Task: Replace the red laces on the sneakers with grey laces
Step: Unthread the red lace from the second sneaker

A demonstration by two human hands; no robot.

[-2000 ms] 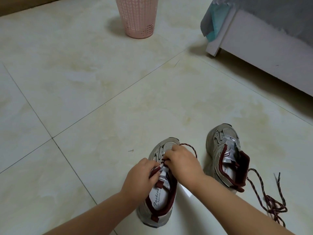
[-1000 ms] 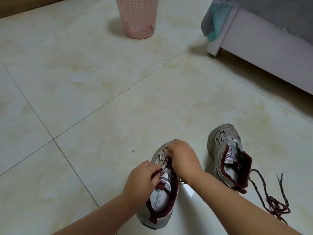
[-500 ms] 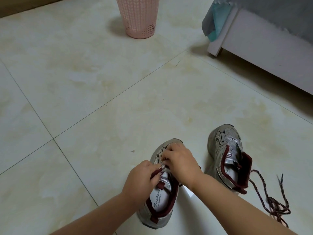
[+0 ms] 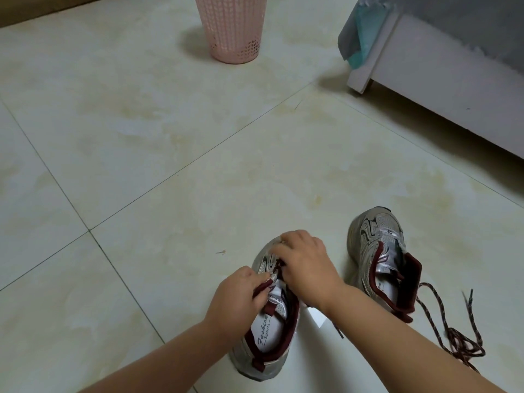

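Note:
Two grey sneakers with dark red lining stand on the tiled floor. Both my hands work on the left sneaker (image 4: 263,353). My left hand (image 4: 236,300) pinches the dark red edge of its tongue. My right hand (image 4: 304,268) lies curled over the toe end of the lacing, where a bit of red lace (image 4: 279,263) shows under the fingers; what those fingers grip is hidden. The right sneaker (image 4: 377,251) stands alone with no lace in it. A loose red lace (image 4: 453,336) lies in a heap on the floor to its right.
A pink perforated bin (image 4: 234,26) stands at the far middle. A white bed frame (image 4: 442,89) with grey and teal bedding fills the upper right. A lace tip (image 4: 339,333) pokes out under my right forearm. No grey laces are in view.
The red lace loop that stood up beside my right hand two seconds ago is gone from view. My right hand has shifted forward over the sneaker's toe. My left hand has stayed on the tongue.

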